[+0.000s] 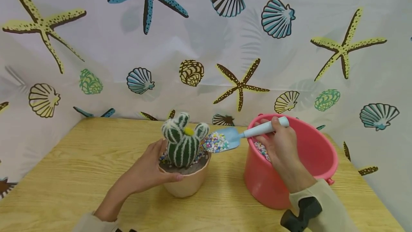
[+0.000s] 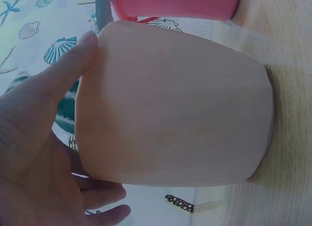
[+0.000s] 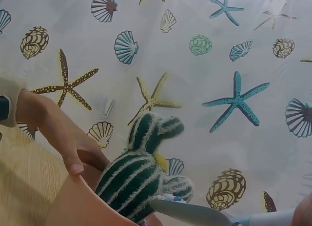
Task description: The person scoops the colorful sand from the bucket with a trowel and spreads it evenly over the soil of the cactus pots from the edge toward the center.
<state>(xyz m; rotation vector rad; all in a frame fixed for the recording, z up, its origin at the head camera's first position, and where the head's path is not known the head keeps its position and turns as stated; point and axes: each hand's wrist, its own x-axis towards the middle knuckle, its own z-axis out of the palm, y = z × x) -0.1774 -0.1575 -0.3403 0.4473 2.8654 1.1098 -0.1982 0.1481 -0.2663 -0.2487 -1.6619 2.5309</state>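
A big pink bucket (image 1: 264,185) stands near the pot (image 1: 188,186) with the cactus (image 1: 182,152). The left hand (image 1: 146,172) holds the pot, fingers and thumb wide apart. The right hand (image 1: 284,148) grips the scoop (image 1: 232,138), tiny colored stones (image 1: 215,141) on it, beside the cactus.

under the shovel (image 1: 235,137), pot (image 1: 189,184) and bucket (image 1: 265,185) leave a gap.

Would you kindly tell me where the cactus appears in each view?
Head: the cactus stands just left of centre, below mid-height.
Left wrist: mostly hidden; green patches of the cactus show at left, between left hand and peach pot.
Right wrist: the cactus is at the bottom, slightly left of centre.
Shared landmark: that peach pot, in all three.
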